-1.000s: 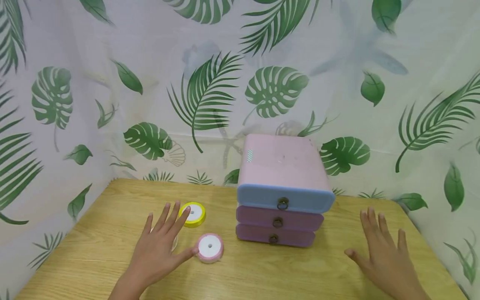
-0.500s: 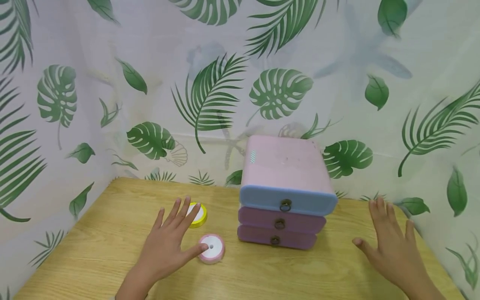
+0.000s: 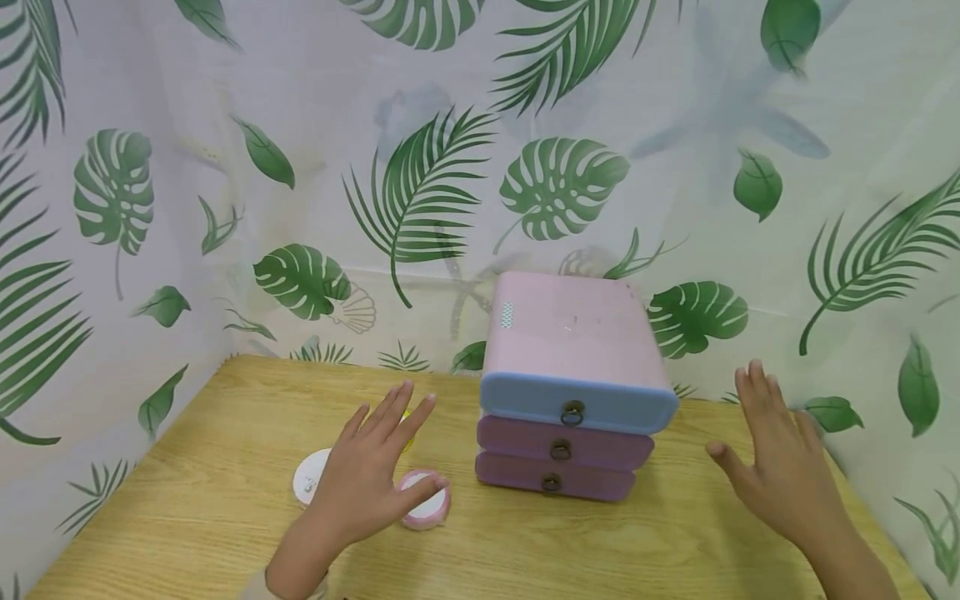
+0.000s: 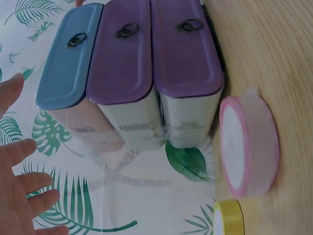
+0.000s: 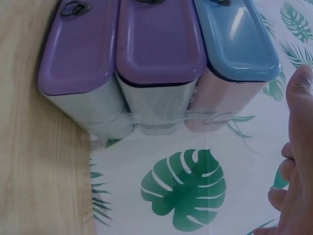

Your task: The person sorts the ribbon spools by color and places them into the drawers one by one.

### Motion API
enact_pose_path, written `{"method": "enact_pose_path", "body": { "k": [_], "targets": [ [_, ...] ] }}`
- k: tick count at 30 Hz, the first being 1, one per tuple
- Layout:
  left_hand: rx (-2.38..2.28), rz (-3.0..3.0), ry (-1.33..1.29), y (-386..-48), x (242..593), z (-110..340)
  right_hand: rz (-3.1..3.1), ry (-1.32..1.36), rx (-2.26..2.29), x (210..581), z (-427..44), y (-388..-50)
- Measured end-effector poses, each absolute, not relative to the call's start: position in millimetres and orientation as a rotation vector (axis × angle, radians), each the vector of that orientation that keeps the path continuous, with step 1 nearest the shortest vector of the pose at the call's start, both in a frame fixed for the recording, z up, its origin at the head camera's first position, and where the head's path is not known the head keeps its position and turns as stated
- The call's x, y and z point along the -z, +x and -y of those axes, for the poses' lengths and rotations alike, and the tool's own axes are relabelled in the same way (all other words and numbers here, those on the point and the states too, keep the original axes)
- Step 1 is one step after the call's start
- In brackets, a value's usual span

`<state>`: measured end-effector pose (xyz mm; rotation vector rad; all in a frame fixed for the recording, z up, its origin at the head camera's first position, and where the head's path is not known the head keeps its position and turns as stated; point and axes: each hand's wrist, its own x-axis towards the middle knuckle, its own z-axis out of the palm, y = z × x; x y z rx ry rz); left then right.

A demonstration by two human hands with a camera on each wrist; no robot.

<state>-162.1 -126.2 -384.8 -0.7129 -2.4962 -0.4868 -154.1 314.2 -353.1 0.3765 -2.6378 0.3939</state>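
Observation:
My left hand (image 3: 363, 482) hovers with spread, straight fingers above several ribbon spools and holds nothing. Its thumb overlaps the pink spool (image 3: 423, 510) in the head view; the left wrist view shows the spool apart from the hand. Behind the fingers the yellow spool (image 4: 231, 218) is mostly hidden from the head camera. A white spool (image 3: 308, 477) lies partly covered to the left of the hand. To the right of a small drawer box (image 3: 577, 333), my right hand (image 3: 787, 475) is held up in the air, fingers extended and nothing in it.
The box has one blue drawer front (image 3: 577, 402) above two purple drawer fronts (image 3: 566, 442), each with a ring pull. All drawers look closed. It stands on the wooden table (image 3: 540, 550), near a leaf-patterned cloth (image 3: 420, 333) at the back and sides.
My left hand has moved right and slightly up, uncovering the white spool and hiding most of the yellow one. My right hand has risen a little. Spools and box stay put.

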Motion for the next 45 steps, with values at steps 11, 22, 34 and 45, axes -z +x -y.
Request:
{"method": "enact_pose_path", "body": {
  "k": [11, 22, 34, 45],
  "targets": [
    [0.561, 2.279, -0.796, -165, 382, 98, 2.571, 0.46, -0.467, 330, -296, -171],
    [0.799, 2.261, -0.729, -163, 382, 76, 2.601, 0.518, -0.735, 325, -286, -185],
    [1.525, 2.469, -0.622, -156, 379, 53, 2.585, 0.545, -0.86, 322, -277, -195],
    [1.96, 2.403, -0.574, -159, 385, 22, 2.559, 0.579, -0.778, 321, -270, -196]
  ]
}}
